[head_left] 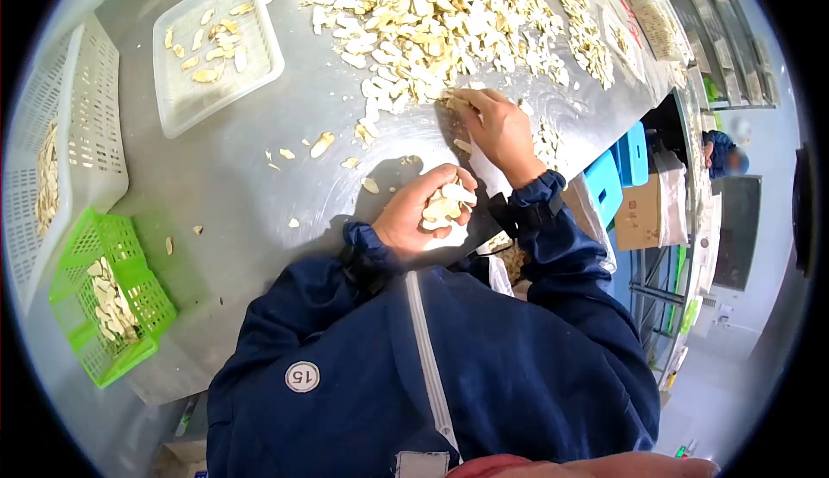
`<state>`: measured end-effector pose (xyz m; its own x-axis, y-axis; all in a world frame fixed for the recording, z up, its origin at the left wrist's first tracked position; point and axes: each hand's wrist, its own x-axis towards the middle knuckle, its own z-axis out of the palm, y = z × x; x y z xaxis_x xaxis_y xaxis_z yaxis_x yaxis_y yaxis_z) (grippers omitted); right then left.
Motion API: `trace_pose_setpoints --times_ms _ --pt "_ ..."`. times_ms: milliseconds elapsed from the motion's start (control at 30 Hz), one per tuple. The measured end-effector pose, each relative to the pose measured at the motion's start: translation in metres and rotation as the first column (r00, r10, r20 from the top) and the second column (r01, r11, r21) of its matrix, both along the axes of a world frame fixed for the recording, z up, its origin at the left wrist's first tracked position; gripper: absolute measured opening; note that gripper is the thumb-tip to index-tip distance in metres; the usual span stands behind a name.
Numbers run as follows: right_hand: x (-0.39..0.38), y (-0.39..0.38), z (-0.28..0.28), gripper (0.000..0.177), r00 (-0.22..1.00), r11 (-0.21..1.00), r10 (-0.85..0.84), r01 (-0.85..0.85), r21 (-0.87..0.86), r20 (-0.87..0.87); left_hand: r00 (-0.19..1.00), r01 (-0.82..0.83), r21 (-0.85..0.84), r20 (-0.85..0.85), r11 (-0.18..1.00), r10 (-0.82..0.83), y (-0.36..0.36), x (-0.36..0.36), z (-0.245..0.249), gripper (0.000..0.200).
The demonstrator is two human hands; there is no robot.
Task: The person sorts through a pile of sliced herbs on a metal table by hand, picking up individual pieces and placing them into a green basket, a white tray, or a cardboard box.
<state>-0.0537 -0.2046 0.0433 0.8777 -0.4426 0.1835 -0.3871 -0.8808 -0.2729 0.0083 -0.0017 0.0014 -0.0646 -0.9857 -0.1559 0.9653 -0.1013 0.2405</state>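
Note:
My left hand (413, 212) is cupped, palm up, around a small bunch of pale dried slices (444, 207) close to the table's front edge. Further forward, my right hand (501, 131) has its fingers pinched together at the near edge of a big heap of the same slices (449, 12), with a slice (451, 101) at the fingertips. The slices are flat, oblong and cream-coloured with brownish rims. Several loose ones lie scattered on the metal table (250, 193) left of my hands.
At the left are a white tray (269, 42) with a few slices, a tall white perforated basket (104, 124) and a green basket (155, 301) holding slices. Right of the table stand blue stools (633, 154) and a cardboard box (639, 215). Another person (724, 154) is far right.

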Motion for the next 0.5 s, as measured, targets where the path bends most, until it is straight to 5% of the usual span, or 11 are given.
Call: trace_pose_setpoints --times_ms 133,167,233,267,300,367,433,500 --pt "-0.021 -0.010 0.013 0.025 0.989 0.960 -0.120 0.094 0.265 0.084 0.996 -0.041 -0.047 0.079 0.998 0.045 0.000 -0.002 -0.006 0.037" --pt "-0.026 -0.012 0.024 0.025 0.990 0.884 -0.134 0.136 0.448 -0.035 0.992 -0.055 -0.073 0.114 0.996 0.063 -0.001 -0.003 -0.010 0.038" --pt "-0.031 -0.010 0.041 0.027 0.998 0.623 0.050 -0.052 0.780 0.027 0.922 -0.173 -0.055 0.343 0.983 0.181 -0.003 -0.010 -0.020 0.037" --pt "-0.031 -0.006 0.052 0.029 0.987 0.460 0.142 -0.134 0.878 0.077 0.931 -0.188 -0.037 0.312 0.981 0.190 -0.003 -0.011 -0.023 0.037" --pt "-0.029 -0.004 0.055 0.030 0.969 0.505 0.232 -0.197 0.840 0.087 0.939 -0.203 -0.019 0.280 0.979 0.200 -0.003 -0.010 -0.016 0.037" --pt "-0.007 -0.002 0.063 0.029 0.978 0.764 0.200 -0.122 0.633 -0.052 0.988 -0.125 0.037 -0.085 0.992 0.127 -0.001 -0.001 -0.001 0.037" --pt "0.020 0.003 0.057 0.026 0.989 0.924 0.110 -0.064 0.378 -0.103 0.987 -0.125 0.008 -0.104 0.992 0.125 -0.002 -0.002 -0.006 0.037" --pt "0.045 0.006 0.032 0.025 0.975 0.935 0.217 -0.222 0.275 0.049 0.989 -0.120 -0.039 -0.092 0.992 0.116 -0.002 -0.001 -0.014 0.037"
